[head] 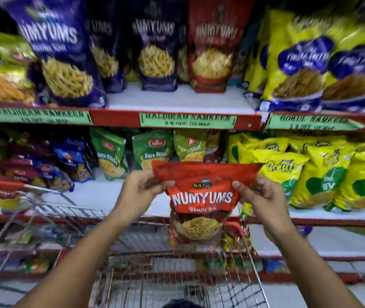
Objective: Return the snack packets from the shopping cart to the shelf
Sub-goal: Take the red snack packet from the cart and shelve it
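I pinch the upright red Numyums packet (201, 197) by its top corners, left hand (139, 192) and right hand (263, 196) equally near, its matching red shelf packet (212, 47) straight above.

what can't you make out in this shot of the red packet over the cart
Head view only:
- Cart contents: hidden by the red packet and blurred.
- Left hand fingers: mostly behind the packet's top edge.
- Top-shelf packets: smaller print lost to motion blur.
- Left lower-shelf packets: names blurred.
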The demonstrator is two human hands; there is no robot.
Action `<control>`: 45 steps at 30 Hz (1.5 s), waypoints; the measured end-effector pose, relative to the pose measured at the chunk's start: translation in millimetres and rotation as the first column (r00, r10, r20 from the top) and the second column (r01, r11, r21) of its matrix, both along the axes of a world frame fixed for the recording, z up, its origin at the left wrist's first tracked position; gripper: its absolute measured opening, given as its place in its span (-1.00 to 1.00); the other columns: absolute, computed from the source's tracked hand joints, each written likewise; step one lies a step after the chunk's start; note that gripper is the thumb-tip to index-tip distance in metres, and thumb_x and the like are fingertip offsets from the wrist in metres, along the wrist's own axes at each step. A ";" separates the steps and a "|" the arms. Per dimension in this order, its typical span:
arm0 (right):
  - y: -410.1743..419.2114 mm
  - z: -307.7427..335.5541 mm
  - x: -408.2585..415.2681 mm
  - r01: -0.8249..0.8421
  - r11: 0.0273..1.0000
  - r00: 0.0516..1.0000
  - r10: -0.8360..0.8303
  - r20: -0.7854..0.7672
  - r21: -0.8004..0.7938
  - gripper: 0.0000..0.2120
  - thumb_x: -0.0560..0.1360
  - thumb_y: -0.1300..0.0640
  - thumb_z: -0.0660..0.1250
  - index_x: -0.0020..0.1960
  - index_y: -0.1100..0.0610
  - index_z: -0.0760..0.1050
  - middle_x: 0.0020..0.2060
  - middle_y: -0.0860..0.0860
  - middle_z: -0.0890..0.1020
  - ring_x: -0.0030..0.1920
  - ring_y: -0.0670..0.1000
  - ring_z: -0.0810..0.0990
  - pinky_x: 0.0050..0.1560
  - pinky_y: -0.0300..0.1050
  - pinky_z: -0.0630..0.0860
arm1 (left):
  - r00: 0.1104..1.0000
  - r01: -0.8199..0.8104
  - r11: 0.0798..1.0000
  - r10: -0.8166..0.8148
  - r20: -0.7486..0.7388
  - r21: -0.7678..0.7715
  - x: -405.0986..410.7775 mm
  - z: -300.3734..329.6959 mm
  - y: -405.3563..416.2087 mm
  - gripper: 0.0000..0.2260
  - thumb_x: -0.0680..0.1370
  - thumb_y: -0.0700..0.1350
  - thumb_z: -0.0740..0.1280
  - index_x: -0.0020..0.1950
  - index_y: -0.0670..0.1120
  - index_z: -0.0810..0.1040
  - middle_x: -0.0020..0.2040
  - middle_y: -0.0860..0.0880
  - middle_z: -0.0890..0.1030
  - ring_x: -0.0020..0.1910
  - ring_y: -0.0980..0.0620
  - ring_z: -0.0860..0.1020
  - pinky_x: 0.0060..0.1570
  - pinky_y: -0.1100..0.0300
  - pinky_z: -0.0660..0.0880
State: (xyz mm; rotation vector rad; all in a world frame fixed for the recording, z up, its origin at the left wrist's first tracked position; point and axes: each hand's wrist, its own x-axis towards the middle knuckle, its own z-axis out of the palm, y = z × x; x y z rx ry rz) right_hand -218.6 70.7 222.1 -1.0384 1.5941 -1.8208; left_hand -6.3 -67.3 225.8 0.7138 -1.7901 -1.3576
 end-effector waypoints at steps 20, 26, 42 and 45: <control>-155.8 237.5 -114.8 0.084 0.903 0.982 -0.147 -0.120 -0.422 -0.84 0.44 0.31 0.36 -0.01 0.13 0.59 -0.25 -0.05 0.65 -0.31 -0.16 0.60 -0.26 -0.27 0.59 | 0.933 -0.340 0.861 0.259 -0.249 -0.379 -138.6 239.2 -136.9 -0.87 0.31 -0.06 0.42 -0.15 0.07 0.62 -0.15 -0.11 0.71 -0.10 -0.13 0.67 -0.04 -0.19 0.60; -203.1 223.5 -139.2 0.143 0.906 0.983 -0.177 -0.049 -0.399 -0.83 0.45 0.28 0.36 0.04 0.20 0.56 -0.27 -0.04 0.60 -0.28 -0.12 0.57 -0.30 -0.30 0.54 | 0.910 -0.376 0.902 0.315 -0.269 -0.214 -176.1 212.8 -185.6 -0.93 0.34 0.00 0.44 -0.23 0.04 0.61 -0.16 -0.12 0.70 -0.14 -0.12 0.67 -0.03 -0.18 0.61; -203.4 101.9 -148.0 0.083 0.993 0.984 -0.095 -0.154 -0.087 -0.57 0.41 -0.24 0.23 0.05 0.05 0.57 0.03 0.00 0.67 0.09 -0.03 0.59 0.14 -0.03 0.50 | 0.971 -0.208 0.978 0.209 -0.112 0.019 -197.1 120.7 -118.7 -0.68 0.61 0.02 0.09 0.33 -0.03 0.37 0.13 0.06 0.45 0.11 0.10 0.38 0.09 0.20 0.31; -185.4 104.8 -137.4 0.036 0.997 0.983 -0.046 -0.176 -0.063 -0.64 0.47 -0.19 0.21 0.09 0.02 0.56 0.07 -0.02 0.65 0.14 -0.02 0.57 0.18 0.03 0.51 | 0.971 -0.209 0.978 0.208 -0.117 0.002 -191.9 121.4 -104.6 -0.65 0.61 0.02 0.08 0.37 -0.05 0.34 0.12 0.08 0.42 0.14 0.11 0.37 0.10 0.23 0.29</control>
